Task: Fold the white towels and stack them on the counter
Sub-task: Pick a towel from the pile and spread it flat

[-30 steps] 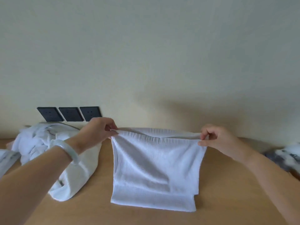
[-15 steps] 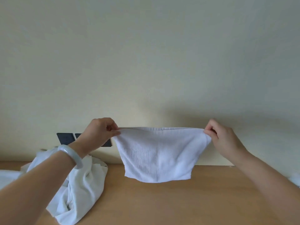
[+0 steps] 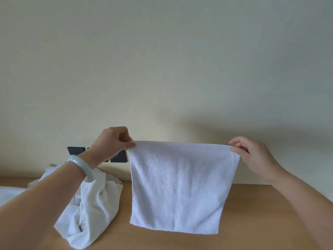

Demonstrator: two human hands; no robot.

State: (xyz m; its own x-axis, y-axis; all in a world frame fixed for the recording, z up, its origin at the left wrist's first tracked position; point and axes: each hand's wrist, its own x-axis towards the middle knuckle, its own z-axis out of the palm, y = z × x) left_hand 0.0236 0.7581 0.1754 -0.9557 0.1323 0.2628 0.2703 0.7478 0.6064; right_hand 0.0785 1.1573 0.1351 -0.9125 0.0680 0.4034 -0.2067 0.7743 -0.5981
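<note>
Now towel (image 3: 180, 188) hangs vertical, top edge horizontal.

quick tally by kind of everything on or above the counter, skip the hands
held white towel: 1
crumpled white cloth heap: 1 (how many towels are in it cannot be told)
white cloth at left edge: 1
dark wall plates: 3, the middle one mostly hidden behind the left hand
bracelet: 1
total: 7
</note>
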